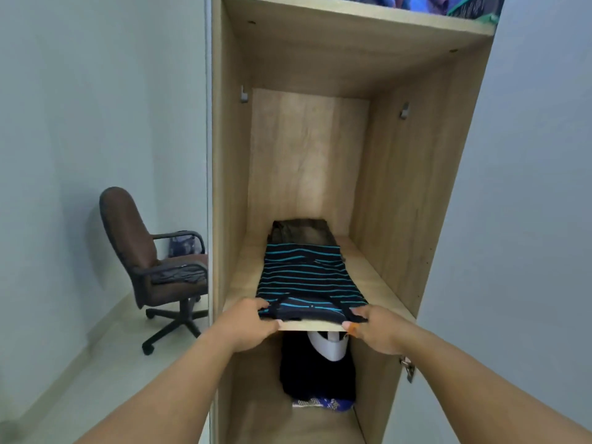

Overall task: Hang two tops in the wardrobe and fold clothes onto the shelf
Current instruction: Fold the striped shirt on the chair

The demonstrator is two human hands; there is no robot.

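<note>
A folded dark top with teal stripes [306, 277] lies flat on the wooden shelf [381, 285] of the open wardrobe [413, 187]. My left hand [248, 323] pinches its near left corner at the shelf's front edge. At the near right corner, my right hand [371, 328] pinches the fabric too. Behind the striped top lies a folded grey-brown garment [301, 232], partly covered by it. Below the shelf a dark garment [317, 373] hangs on a white hanger [328, 346].
Blue and white cloth [323, 403] lies on the wardrobe floor. Colourful fabric [426, 3] fills the top shelf. A brown office chair [153, 264] stands on the pale floor to the left, with a patterned item on its seat. Metal rail brackets [244, 94] sit on the inner walls.
</note>
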